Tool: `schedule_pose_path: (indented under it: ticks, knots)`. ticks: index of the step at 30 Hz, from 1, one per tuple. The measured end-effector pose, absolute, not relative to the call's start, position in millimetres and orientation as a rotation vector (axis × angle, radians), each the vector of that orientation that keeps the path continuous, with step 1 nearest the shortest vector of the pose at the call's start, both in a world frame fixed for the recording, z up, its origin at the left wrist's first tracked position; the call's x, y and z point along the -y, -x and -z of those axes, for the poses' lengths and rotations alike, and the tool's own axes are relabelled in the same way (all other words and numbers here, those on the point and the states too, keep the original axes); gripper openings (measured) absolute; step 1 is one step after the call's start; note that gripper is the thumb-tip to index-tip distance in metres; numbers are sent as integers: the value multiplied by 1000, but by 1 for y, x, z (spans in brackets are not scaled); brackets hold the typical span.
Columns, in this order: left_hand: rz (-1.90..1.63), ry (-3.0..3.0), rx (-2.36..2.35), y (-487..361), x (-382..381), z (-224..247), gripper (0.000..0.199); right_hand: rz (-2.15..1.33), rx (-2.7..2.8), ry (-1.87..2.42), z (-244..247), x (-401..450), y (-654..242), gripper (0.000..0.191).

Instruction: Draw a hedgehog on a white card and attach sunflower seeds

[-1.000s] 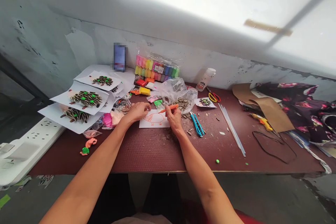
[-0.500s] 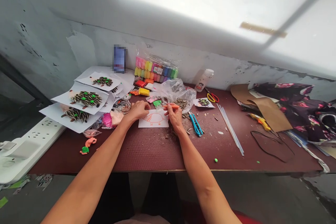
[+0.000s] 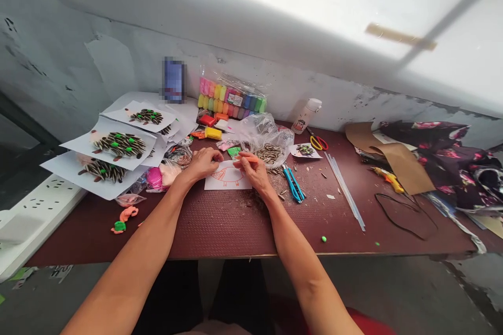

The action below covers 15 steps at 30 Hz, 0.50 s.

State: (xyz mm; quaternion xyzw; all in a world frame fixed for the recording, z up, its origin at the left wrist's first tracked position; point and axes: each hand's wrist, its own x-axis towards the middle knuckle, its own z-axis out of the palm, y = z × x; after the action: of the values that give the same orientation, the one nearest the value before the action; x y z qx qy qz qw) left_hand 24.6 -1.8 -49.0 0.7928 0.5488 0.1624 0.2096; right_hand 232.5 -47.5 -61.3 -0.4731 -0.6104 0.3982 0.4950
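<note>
My left hand [image 3: 203, 163] rests on the top left edge of a white sheet [image 3: 228, 180] that bears an orange outline drawing of a pig. My right hand [image 3: 251, 168] is just above the sheet's right part, its fingers shut on an orange marker [image 3: 247, 157]. The marker's tip is hidden by my fingers. A clear plastic bag of striped sunflower seeds [image 3: 269, 153] lies just beyond my right hand. A small green clay piece [image 3: 234, 151] sits between my hands, beyond the sheet.
Seed-covered paper cards [image 3: 120, 145] overlap at the left, near a white power strip [image 3: 39, 204]. A pack of coloured clay [image 3: 230, 98] stands by the wall. To the right lie blue craft knives [image 3: 293, 184], scissors [image 3: 317, 142], glue sticks [image 3: 343, 188] and a yellow glue gun [image 3: 387, 179].
My right hand has moved left and up toward my left hand, with the marker now across its fingers. The whole scene has shifted slightly left in view.
</note>
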Motion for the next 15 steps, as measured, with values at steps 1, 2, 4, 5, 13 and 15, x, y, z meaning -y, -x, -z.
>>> schedule_pose_path:
  ticks: [1,2,4,5,13,15]
  knots:
    - [-453,-2220,-1519,-24,3,49,32,-920,1516,1163,62,47,-233,52]
    - [-456,-2234,-1513,-24,3,49,32,-868,1545,1182,62,47,-234,49]
    - [-468,-2247,-1509,-23,4,49,31,-774,1577,1224,62,47,-237,43]
    - [-474,-2246,-1509,-22,4,49,31,-738,1579,1241,62,48,-238,40]
    - [-479,-2183,-1441,-17,-2,50,30,-582,1538,1324,56,48,-240,31]
    - [-493,-2161,-1423,-16,-3,50,33,-548,1517,1308,53,50,-239,34]
